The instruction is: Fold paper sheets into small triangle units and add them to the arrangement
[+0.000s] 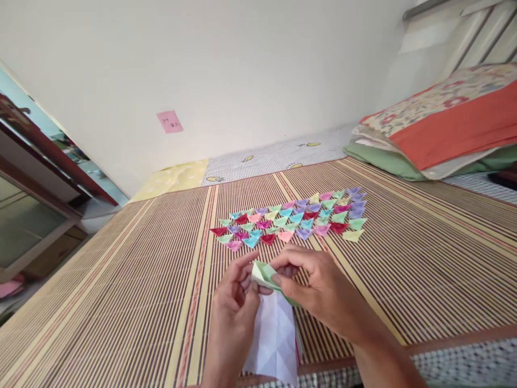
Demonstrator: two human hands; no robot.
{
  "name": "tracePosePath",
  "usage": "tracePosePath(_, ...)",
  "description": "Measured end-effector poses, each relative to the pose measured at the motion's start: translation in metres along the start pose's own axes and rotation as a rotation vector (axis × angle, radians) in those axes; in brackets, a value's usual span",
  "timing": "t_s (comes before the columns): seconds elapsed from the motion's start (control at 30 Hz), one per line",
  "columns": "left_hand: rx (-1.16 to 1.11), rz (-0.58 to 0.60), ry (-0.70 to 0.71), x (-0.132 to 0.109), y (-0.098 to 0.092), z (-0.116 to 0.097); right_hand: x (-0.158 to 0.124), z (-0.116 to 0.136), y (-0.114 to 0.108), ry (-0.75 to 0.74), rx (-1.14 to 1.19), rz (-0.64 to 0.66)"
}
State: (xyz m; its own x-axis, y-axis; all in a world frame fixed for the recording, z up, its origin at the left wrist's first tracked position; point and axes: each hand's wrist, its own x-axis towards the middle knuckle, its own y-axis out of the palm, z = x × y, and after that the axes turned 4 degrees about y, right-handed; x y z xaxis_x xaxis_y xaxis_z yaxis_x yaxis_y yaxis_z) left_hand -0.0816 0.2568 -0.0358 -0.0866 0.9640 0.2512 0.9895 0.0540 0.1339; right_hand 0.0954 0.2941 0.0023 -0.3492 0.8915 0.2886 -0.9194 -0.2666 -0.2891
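A pale green folded paper piece (pixel 263 275) is held up between both hands, near the bottom middle. My left hand (pixel 238 296) pinches its left end between thumb and fingers. The right end is gripped by my right hand (pixel 309 277), thumb in front. Below them lies a creased pale lilac paper sheet (pixel 272 334), with coloured edges of other sheets showing at its right side. Beyond the hands, several small folded paper boats (pixel 286 236) in many colours stand in rows on the striped mat (pixel 161 269).
Folded bedding with an orange and floral cover (pixel 452 129) is stacked at the right. A pink note (pixel 169 122) is stuck on the white wall (pixel 242 70). A dark object (pixel 503 179) lies at the right edge. An open doorway shows at the left.
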Motion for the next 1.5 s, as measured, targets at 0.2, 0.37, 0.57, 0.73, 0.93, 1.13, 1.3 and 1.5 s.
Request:
tracePosePath(0.2, 0.042, -0.060, -0.016, -0.001, 0.004, -0.006, -0.002, -0.002, 0.004, -0.033, -0.032, -0.015)
tracePosePath(0.37, -0.086, -0.152, -0.149, 0.005, 0.002, -0.008, 0.002, -0.005, 0.014, -0.040, 0.091, -0.175)
tracePosePath(0.57, -0.299, -0.119, -0.264, 0.007, 0.005, -0.009, 0.007, -0.014, 0.023, 0.048, 0.236, -0.235)
tracePosePath(0.73, -0.307, -0.203, -0.249, 0.009, 0.007, -0.009, 0.008, -0.014, 0.024, -0.042, 0.184, -0.173)
tracePosePath(0.93, -0.446, -0.212, -0.237, 0.006, 0.010, -0.012, 0.007, -0.018, 0.028, -0.342, 0.047, -0.219)
tracePosePath(1.13, -0.471, -0.160, -0.352, 0.001, 0.009, -0.017, 0.008, -0.022, 0.037, -0.505, -0.127, -0.269)
tracePosePath(1.3, -0.460, -0.215, -0.367, 0.006, 0.009, -0.015, 0.008, -0.024, 0.034, -0.519, -0.230, -0.288)
tracePosePath(1.5, -0.413, -0.209, -0.336, 0.008, 0.009, -0.012, 0.009, -0.024, 0.026, -0.257, -0.029, -0.229)
